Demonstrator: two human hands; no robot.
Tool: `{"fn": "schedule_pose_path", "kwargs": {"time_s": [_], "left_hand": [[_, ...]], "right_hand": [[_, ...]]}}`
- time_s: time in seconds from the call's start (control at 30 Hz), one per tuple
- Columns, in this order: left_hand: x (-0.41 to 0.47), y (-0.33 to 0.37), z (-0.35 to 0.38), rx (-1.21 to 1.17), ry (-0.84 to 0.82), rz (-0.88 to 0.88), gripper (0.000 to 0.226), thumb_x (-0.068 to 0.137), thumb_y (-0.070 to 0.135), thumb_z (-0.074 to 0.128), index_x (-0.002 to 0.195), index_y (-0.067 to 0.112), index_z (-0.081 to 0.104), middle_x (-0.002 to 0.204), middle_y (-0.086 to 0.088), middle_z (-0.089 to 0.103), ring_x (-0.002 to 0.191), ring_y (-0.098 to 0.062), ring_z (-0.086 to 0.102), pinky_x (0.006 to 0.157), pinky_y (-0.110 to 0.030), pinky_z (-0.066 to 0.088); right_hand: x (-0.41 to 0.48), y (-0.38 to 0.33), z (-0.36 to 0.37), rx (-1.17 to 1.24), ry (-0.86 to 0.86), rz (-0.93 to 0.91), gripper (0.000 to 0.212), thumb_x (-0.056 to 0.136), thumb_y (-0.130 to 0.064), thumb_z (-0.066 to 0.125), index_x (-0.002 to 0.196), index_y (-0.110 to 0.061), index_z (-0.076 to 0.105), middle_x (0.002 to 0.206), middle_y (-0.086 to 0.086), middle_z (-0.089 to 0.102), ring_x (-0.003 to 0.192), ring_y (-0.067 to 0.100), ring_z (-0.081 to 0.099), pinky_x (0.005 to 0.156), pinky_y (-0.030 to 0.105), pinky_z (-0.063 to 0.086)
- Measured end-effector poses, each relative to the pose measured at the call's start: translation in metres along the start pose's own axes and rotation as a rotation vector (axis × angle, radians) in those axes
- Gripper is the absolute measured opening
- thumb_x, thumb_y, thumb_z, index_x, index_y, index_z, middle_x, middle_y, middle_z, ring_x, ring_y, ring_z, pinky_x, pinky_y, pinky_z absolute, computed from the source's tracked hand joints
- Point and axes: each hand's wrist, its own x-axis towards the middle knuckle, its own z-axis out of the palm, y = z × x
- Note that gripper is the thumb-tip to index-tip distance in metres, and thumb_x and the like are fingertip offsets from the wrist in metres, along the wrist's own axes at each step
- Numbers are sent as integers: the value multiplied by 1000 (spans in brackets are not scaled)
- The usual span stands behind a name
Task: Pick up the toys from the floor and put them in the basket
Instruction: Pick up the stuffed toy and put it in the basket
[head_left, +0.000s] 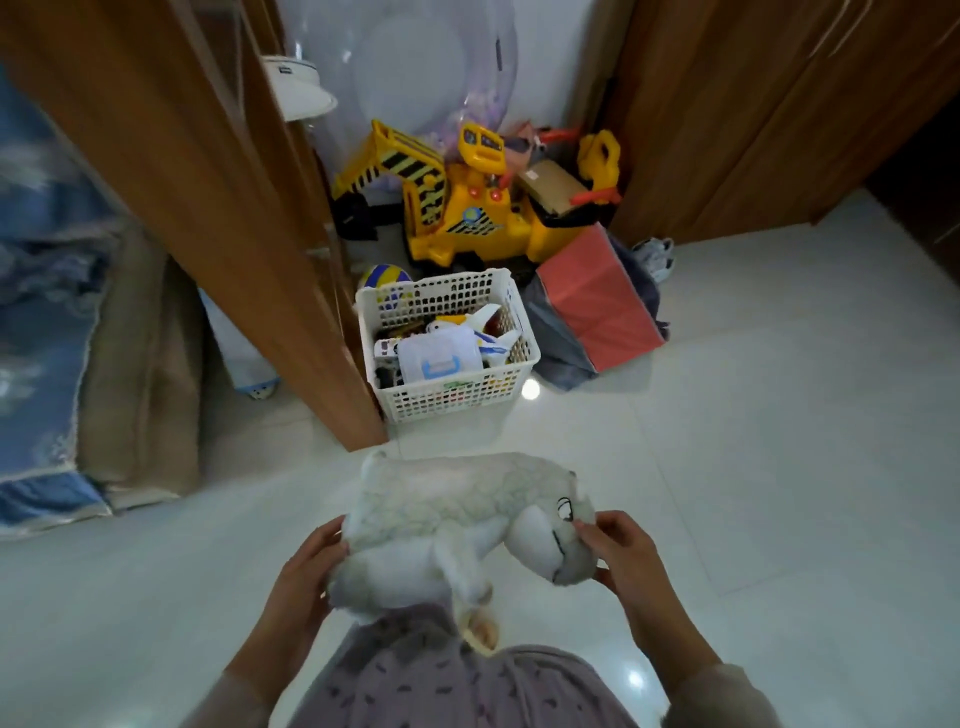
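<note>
I hold a white woolly plush sheep (457, 509) in front of me above the floor, lying sideways with its head to the right. My left hand (306, 571) grips its rear end. My right hand (628, 556) grips its head. A white perforated plastic basket (467, 400) stands on the floor ahead of the sheep, beside the door. It holds several toys, among them a white toy plane (483, 325) and a clear plastic case with blue clasps (439, 356).
A wooden door (208, 208) stands just left of the basket. Behind the basket are a yellow ride-on excavator (467, 208), a striped ball (384, 278) and a red box (597, 296) on grey cloth. A wooden wardrobe (779, 104) lines the right. Pale glossy tiles cover the floor.
</note>
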Motion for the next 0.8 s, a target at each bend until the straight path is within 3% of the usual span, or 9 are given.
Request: {"fn": "schedule_pose_path", "kwargs": {"time_s": [0.1,0.2,0.33,0.43,0.6,0.7,0.8], "left_hand": [[20,13,14,-55,49,-2,26,89,17,50,109,24,65,99,3,76,99,-25,67,76,-39,56],[47,37,28,-62,57,6,27,90,12,49,115,13,61,109,-11,69,101,-33,63,90,-51,49],[85,82,47,-4,45,-7,27,92,12,49,114,19,62,115,-10,66,109,-33,60,96,-51,48],[113,120,60,23,9,3,25,92,12,49,103,28,65,113,-5,67,105,-24,61,85,-40,51],[157,173,79,92,-39,21,31,92,13,53,121,17,58,115,-6,64,101,-24,60,78,-34,48],[178,190,90,87,-76,4,28,91,11,54,118,20,58,112,-4,65,90,-16,63,63,-22,54],[207,199,100,69,-97,-24,33,90,7,55,118,23,56,111,2,66,92,-13,65,62,-19,57]], "right_hand": [[31,-24,4,-24,-25,5,7,86,-13,64,82,-7,62,82,8,63,78,21,61,62,28,55],[61,-43,11,-29,-20,31,8,86,-13,63,84,-5,62,85,11,63,81,22,60,65,31,54],[99,-75,17,-39,1,78,13,87,-14,62,90,-1,62,88,13,61,82,23,58,65,30,53],[131,-100,21,-47,18,95,18,88,-14,61,95,3,61,89,16,59,83,25,57,64,31,53],[183,-141,31,-41,12,74,11,87,-11,61,92,-1,62,90,16,62,86,28,59,67,33,53],[210,-155,31,-80,21,54,11,88,-11,59,95,-2,62,95,17,63,92,30,61,72,35,54],[246,-166,32,-96,32,78,7,89,-9,57,91,-4,61,88,11,62,90,26,59,70,32,53]]}}
